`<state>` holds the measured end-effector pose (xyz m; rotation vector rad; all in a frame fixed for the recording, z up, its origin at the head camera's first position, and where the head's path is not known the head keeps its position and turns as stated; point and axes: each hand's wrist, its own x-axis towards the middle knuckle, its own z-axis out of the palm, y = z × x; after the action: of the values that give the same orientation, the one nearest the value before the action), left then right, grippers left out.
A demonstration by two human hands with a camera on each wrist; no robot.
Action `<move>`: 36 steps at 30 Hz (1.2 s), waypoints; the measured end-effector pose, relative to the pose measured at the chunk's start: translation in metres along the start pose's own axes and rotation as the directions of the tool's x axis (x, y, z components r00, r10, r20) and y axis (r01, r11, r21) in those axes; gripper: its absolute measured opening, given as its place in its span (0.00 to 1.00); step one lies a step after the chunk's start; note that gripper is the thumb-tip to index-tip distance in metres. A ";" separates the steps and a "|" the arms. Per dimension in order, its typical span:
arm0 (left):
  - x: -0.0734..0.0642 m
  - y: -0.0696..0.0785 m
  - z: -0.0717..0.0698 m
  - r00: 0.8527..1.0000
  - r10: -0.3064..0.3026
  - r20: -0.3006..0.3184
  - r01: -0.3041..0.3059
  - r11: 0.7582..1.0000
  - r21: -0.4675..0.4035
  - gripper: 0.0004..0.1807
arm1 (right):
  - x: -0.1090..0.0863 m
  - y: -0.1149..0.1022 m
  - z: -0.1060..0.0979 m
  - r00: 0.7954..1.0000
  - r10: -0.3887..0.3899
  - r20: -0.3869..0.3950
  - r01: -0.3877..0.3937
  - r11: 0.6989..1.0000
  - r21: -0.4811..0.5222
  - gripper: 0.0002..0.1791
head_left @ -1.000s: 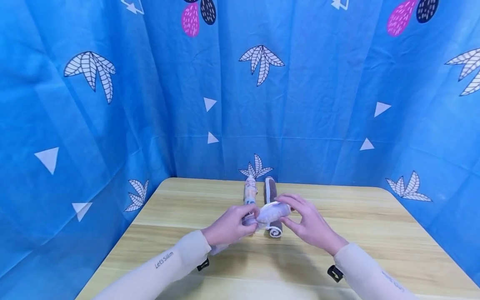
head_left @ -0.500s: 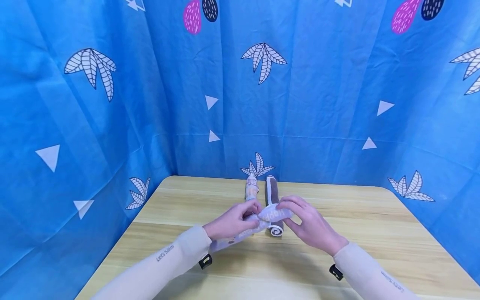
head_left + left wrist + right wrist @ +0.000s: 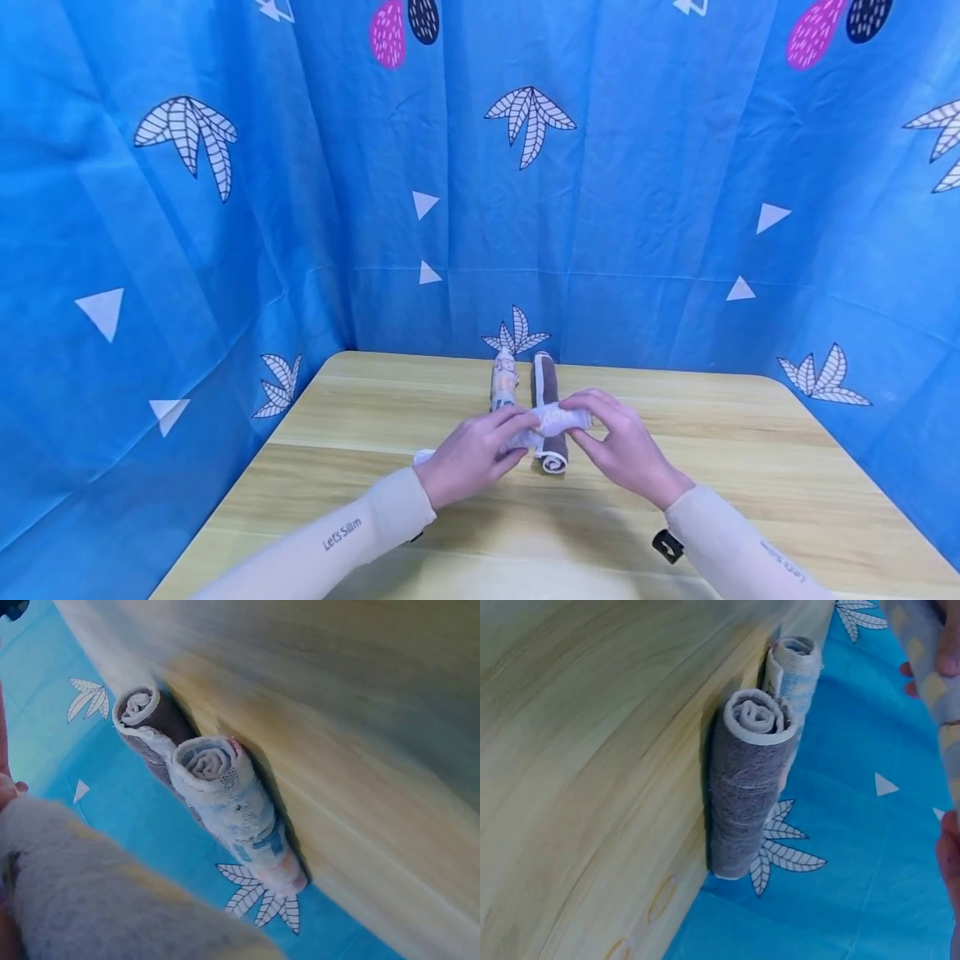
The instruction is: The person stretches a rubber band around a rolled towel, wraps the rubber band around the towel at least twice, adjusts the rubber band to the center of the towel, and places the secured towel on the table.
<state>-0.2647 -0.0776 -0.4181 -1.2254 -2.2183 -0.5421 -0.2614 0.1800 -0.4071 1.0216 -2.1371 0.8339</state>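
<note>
Between my two hands, above the table, is a pale lilac towel [image 3: 555, 419] in a long narrow roll with light lettering. My left hand [image 3: 472, 457] grips its middle, fingers over the top and thumb below. My right hand [image 3: 626, 450] pinches the right end between thumb and fingers. Much of the roll's left part is hidden behind my left hand. In the left wrist view the fuzzy towel [image 3: 97, 885] fills the lower left corner. In the right wrist view the towel [image 3: 930, 682], with yellow marks, runs down the right edge.
Beyond my hands, two rolled towels lie side by side on the wooden table [image 3: 337, 417]: a patterned white towel [image 3: 503, 379] and a brownish-grey towel [image 3: 550, 387] with white edging. A blue printed curtain [image 3: 637, 208] hangs along the table's back and sides.
My left hand has shifted right along the towel, its fingers now laid over it. The towel's right part has turned, and less of its left length shows. My right hand stays nearly in place.
</note>
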 end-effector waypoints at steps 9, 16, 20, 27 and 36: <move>0.006 0.008 0.003 0.997 -0.045 0.066 0.043 0.998 0.039 0.17 | -0.001 -0.004 0.004 0.997 0.051 -0.056 -0.054 0.997 -0.053 0.18; 0.011 0.012 0.005 0.985 -0.098 0.144 0.090 0.994 0.057 0.08 | -0.001 -0.007 0.004 0.992 0.122 -0.037 -0.125 0.990 -0.064 0.16; 0.009 0.009 0.004 0.984 -0.080 0.158 0.072 0.996 0.054 0.09 | 0.001 -0.008 0.001 0.979 0.204 -0.007 -0.205 0.979 -0.014 0.15; 0.003 0.000 -0.002 0.986 -0.070 0.153 0.070 0.998 0.001 0.06 | 0.003 -0.009 -0.004 0.930 0.367 0.021 -0.368 0.928 0.059 0.11; 0.001 -0.009 -0.007 0.883 -0.307 0.355 0.442 0.797 -0.411 0.08 | 0.000 -0.008 -0.008 0.980 0.184 0.079 -0.182 0.983 -0.027 0.27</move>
<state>-0.2706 -0.0856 -0.4129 -1.1301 -2.6914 -1.2182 -0.2523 0.1821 -0.4003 0.8714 -2.3305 0.8678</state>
